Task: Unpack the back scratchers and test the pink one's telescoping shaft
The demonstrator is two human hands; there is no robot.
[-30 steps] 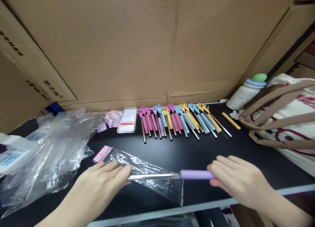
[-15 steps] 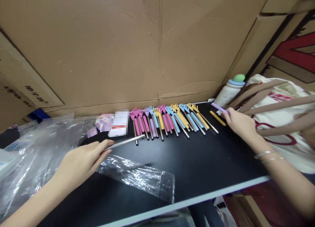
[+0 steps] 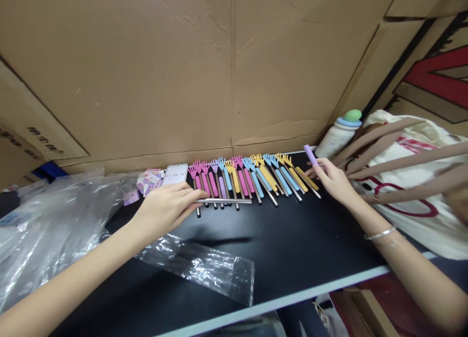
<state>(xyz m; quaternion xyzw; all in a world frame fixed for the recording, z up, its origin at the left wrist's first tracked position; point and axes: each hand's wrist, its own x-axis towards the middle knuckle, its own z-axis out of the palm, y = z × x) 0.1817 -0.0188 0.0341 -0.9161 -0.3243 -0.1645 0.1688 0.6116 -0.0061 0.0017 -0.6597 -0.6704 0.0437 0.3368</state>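
Note:
My left hand [image 3: 166, 208] is closed on a bare silver metal rod [image 3: 226, 200], held level above the black table [image 3: 292, 244], with its free end over the handles of a row of several coloured hand-shaped scratchers [image 3: 252, 178]. My right hand [image 3: 331, 178] grips a lilac sleeve [image 3: 310, 155] at the right end of that row, near a white bottle [image 3: 338, 135]. An empty clear plastic sleeve bag [image 3: 199, 264] lies on the table below my left hand.
A phone [image 3: 174, 174] and small pink cards [image 3: 146, 181] lie left of the row. Crumpled clear plastic [image 3: 54, 225] covers the left side. A cream tote bag with brown straps [image 3: 409, 181] fills the right. Cardboard [image 3: 219, 69] walls the back.
The rod and the lilac sleeve, joined a second ago, are apart. My left hand carried the rod up to the row; my right hand took the sleeve to the row's right end.

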